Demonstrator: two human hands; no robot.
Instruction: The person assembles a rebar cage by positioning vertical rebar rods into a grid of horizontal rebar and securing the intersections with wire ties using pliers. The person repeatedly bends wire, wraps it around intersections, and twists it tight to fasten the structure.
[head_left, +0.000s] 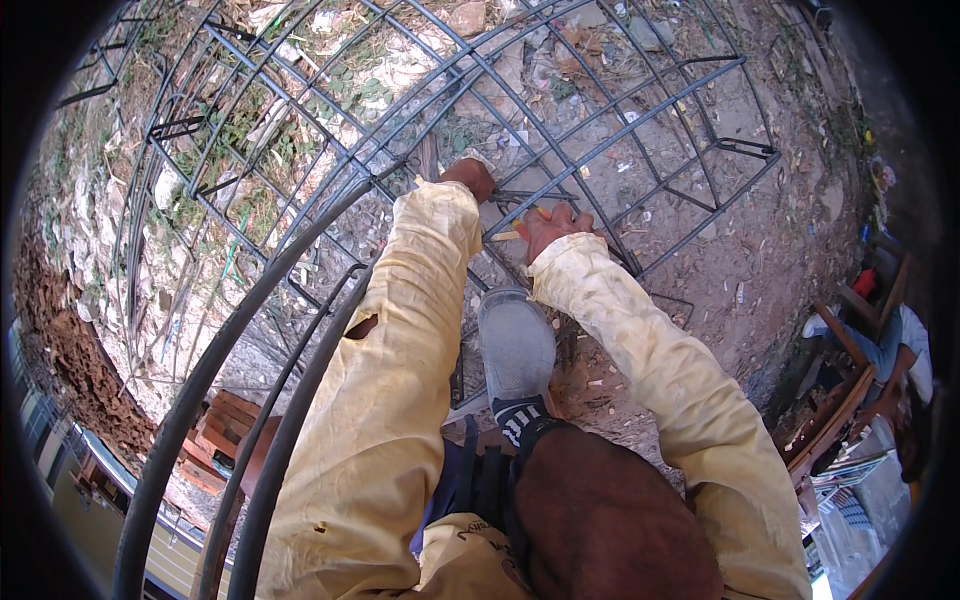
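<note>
A cage of dark steel rebar (575, 165) with crossing bars and square bent stirrups lies in front of me. My left hand (472, 180) is closed beside a crossing of bars; its fingers are mostly hidden by the cuff and the back of the hand. Just to its right, my right hand (553, 228) has its fingers bent around a narrow yellow thing (508, 236), perhaps a tool handle, that shows at the fingers next to a bar. Both arms wear pale yellow sleeves, the left one torn near the forearm. My grey shoe (517, 340) rests just below the hands.
Thick dark bars (225, 375) curve up along my left side, close to my left arm. Red bricks (215, 440) are stacked at lower left, near a heap of reddish soil (75, 350). Rubble and weeds cover the ground. At far right another person (905, 350) is beside wooden boards (830, 430).
</note>
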